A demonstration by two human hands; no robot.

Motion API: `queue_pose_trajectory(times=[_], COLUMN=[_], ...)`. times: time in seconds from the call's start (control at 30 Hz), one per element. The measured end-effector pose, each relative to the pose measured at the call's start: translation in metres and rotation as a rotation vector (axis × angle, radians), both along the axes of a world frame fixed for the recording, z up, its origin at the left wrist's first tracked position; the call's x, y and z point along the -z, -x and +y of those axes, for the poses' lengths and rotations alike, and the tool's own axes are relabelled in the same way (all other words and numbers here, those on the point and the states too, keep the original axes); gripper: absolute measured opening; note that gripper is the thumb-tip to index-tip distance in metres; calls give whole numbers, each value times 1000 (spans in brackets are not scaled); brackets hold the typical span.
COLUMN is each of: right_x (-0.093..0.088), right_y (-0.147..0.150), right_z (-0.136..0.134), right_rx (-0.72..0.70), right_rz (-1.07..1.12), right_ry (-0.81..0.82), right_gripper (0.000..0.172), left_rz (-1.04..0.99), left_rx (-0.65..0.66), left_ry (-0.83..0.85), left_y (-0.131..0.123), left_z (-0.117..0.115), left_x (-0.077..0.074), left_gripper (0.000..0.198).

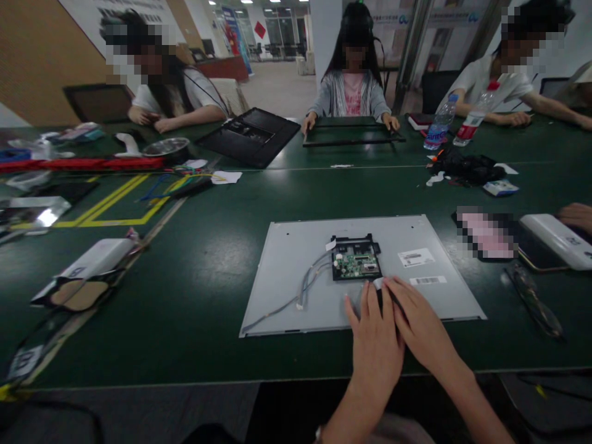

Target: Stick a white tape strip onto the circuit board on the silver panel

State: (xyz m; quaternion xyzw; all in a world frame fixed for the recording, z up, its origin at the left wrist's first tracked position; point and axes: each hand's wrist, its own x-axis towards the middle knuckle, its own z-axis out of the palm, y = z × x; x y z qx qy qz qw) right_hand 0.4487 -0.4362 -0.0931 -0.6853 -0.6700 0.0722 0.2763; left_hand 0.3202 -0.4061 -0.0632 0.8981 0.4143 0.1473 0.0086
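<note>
A flat grey display panel (282, 271) lies on the table with its back side up. On it sits a small green circuit board (354, 264) in a black bracket, and grey cables (305, 283) run from it to the lower left. My left hand (377, 336) is over the panel's near edge, just below the bracket, its outer finger spread apart. My right hand (419, 317) meets it from the right. Between the fingertips shows a small dark piece with a white tab (378, 283); the fingers hide most of it.
Across the table a person holds a black frame (354, 143), beside a black cover (250, 137). Two bottles (440, 123) and a black bundle (465, 165) stand back right. Phones and glasses (534, 302) lie right. A white device (99, 258) and wires (176, 185) lie left.
</note>
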Motion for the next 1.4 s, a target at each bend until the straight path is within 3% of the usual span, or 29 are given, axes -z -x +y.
queue_pose_trajectory(times=[0.33,0.53,0.7,0.83,1.0,1.1,1.2,1.4], right_x=[-14,-20,-7,-3,-2,-1,-4,-12], right_y=[-7,-75,-118,-115,-110,-106,-96,-64], right_z=[-1,-19,-31,-32,-29,-25,-20,-10], right_rx=[51,378,453,458,461,450,421,318], right_rz=[117,155,335,492,571,593,604,642], right_ry=[-12,-100,27,59,8,-30,-32,-17], right_gripper=[43,40,48,51,51,52,51,45], left_rz=[-52,-42,-29,-21,-21,-33,-52,-70], left_rx=[-46,-70,-63,-5,226,297,304,200], left_ry=[1,-10,-15,-37,-12,10,27,82], left_y=[1,0,2,-5,-30,-43,-49,-47], left_z=[-1,-3,-1,-4,-19,-26,-28,-22], left_x=[1,-3,-5,-9,-19,-21,-18,-11], left_gripper=[59,59,59,60,58,60,62,66])
